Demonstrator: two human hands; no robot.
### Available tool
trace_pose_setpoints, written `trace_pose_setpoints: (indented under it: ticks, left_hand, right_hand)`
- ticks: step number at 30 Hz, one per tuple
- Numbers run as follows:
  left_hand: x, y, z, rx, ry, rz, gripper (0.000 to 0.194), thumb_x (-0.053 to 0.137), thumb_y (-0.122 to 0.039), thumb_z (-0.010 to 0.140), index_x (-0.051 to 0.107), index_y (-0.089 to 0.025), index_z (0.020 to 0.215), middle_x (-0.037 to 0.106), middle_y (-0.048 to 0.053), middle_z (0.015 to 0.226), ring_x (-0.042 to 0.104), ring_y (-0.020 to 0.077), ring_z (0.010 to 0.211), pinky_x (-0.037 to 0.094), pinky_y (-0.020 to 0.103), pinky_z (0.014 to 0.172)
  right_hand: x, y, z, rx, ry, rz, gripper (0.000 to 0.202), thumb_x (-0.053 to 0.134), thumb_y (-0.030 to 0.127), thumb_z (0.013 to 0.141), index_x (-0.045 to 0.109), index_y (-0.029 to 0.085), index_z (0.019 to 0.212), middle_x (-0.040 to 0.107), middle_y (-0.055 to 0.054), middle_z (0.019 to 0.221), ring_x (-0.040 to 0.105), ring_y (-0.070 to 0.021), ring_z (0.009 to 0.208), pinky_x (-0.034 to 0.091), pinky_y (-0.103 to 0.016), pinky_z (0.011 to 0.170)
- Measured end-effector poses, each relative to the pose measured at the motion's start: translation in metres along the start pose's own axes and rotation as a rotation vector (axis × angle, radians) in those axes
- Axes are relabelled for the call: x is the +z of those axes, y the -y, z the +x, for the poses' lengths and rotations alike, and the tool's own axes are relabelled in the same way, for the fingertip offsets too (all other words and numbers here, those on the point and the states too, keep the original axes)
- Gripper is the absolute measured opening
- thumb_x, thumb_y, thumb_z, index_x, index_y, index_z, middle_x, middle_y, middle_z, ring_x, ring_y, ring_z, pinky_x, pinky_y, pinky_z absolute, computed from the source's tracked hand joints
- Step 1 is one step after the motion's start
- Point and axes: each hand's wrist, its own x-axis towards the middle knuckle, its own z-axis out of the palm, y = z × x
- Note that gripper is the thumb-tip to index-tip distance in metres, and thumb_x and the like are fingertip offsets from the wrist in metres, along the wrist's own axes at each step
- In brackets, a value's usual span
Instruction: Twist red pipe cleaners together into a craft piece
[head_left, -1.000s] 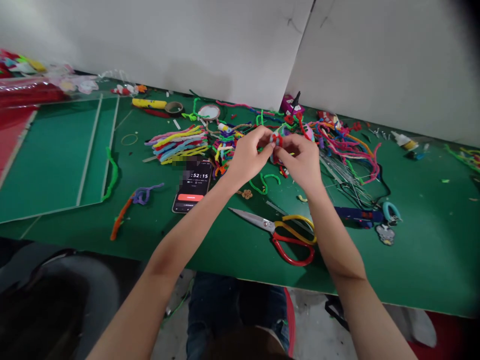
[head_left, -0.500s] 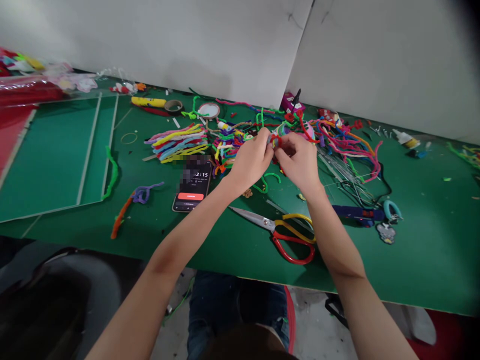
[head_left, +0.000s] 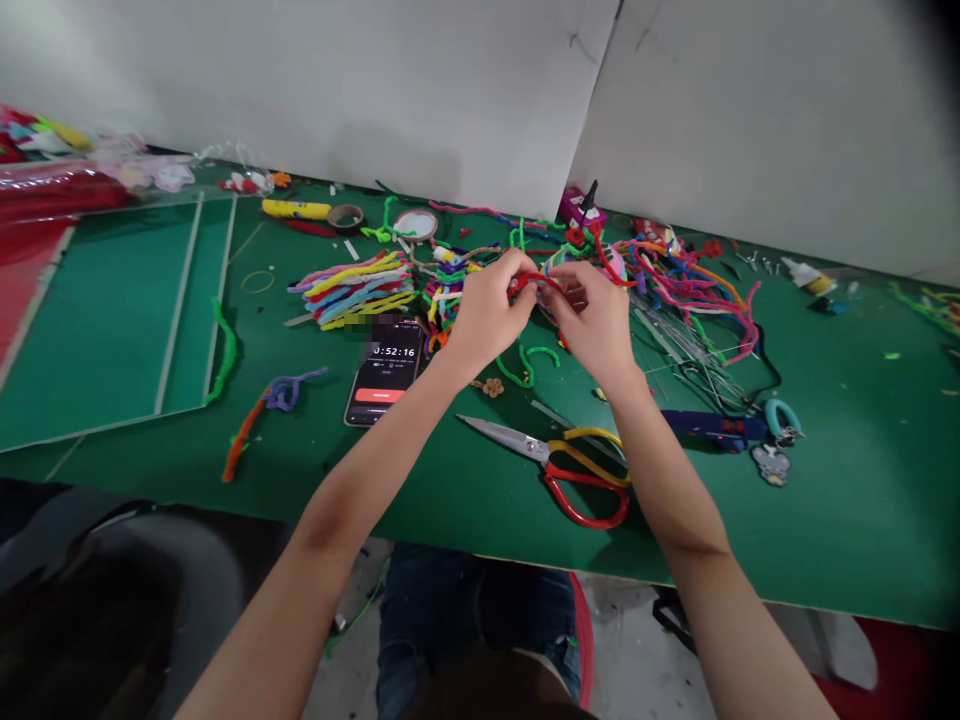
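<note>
Above the middle of the green table, my left hand [head_left: 491,303] and my right hand [head_left: 596,315] meet, fingertips almost together. Both pinch a red pipe cleaner [head_left: 541,279] that bends between them; its ends are partly hidden by the fingers. Behind and left of my hands lies a pile of mixed short pipe cleaners [head_left: 442,290]. A curled green pipe cleaner [head_left: 525,372] rests on the table just below them. Closer to me, between my forearms, lie scissors [head_left: 551,450] with one yellow and one red handle.
Left of my left forearm lies a phone [head_left: 384,372] showing a timer, below a striped bundle of pipe cleaners [head_left: 356,288]. A dark blue glue gun [head_left: 712,428] sits right of my right forearm, near long pink pipe cleaners [head_left: 739,320]. White panels [head_left: 480,90] stand behind the table.
My fingers have shifted their hold, and the red pipe cleaner now shows as a bent strand between them. Both wrists have moved only slightly. The scissors and phone lie where they were.
</note>
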Motion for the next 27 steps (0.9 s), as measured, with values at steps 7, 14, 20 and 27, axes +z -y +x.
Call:
trace_pose_setpoints:
  ticks: [7, 14, 20, 27]
  left_hand:
    - [0.002, 0.004, -0.001, -0.117, 0.061, -0.076, 0.006, 0.051, -0.015, 0.081, 0.056, -0.017, 0.085, 0.064, 0.001, 0.078, 0.063, 0.0141, 0.077, 0.050, 0.027, 0.074]
    - [-0.002, -0.005, -0.003, -0.133, 0.110, 0.021, 0.009, 0.051, -0.019, 0.083, 0.059, -0.017, 0.081, 0.064, 0.002, 0.067, 0.065, 0.0161, 0.072, 0.049, 0.028, 0.073]
    - [0.000, -0.007, -0.004, -0.127, 0.087, 0.080, 0.012, 0.052, -0.019, 0.082, 0.055, -0.017, 0.071, 0.062, 0.001, 0.061, 0.064, 0.0156, 0.068, 0.049, 0.027, 0.068]
    - [0.001, -0.003, -0.003, -0.175, 0.092, -0.040, 0.011, 0.049, -0.021, 0.085, 0.055, -0.018, 0.077, 0.064, 0.000, 0.065, 0.065, 0.0132, 0.063, 0.050, 0.026, 0.067]
  right_hand:
    - [0.000, 0.001, 0.001, -0.020, -0.057, -0.025, 0.008, 0.051, 0.020, 0.083, 0.058, 0.020, 0.079, 0.062, -0.001, 0.075, 0.058, -0.0140, 0.068, 0.045, -0.029, 0.063]
    - [-0.001, -0.001, 0.000, -0.070, -0.053, -0.116, 0.008, 0.052, 0.021, 0.083, 0.059, 0.020, 0.081, 0.061, -0.002, 0.076, 0.056, -0.0141, 0.067, 0.044, -0.030, 0.064]
    - [0.001, 0.001, -0.001, -0.053, -0.074, -0.155, 0.008, 0.053, 0.022, 0.082, 0.060, 0.020, 0.079, 0.062, -0.002, 0.074, 0.056, -0.0140, 0.066, 0.043, -0.029, 0.062]
    - [-0.004, 0.001, 0.002, 0.061, -0.025, 0.003, 0.008, 0.057, 0.027, 0.080, 0.060, 0.020, 0.083, 0.064, 0.001, 0.070, 0.057, -0.0131, 0.061, 0.044, -0.027, 0.058]
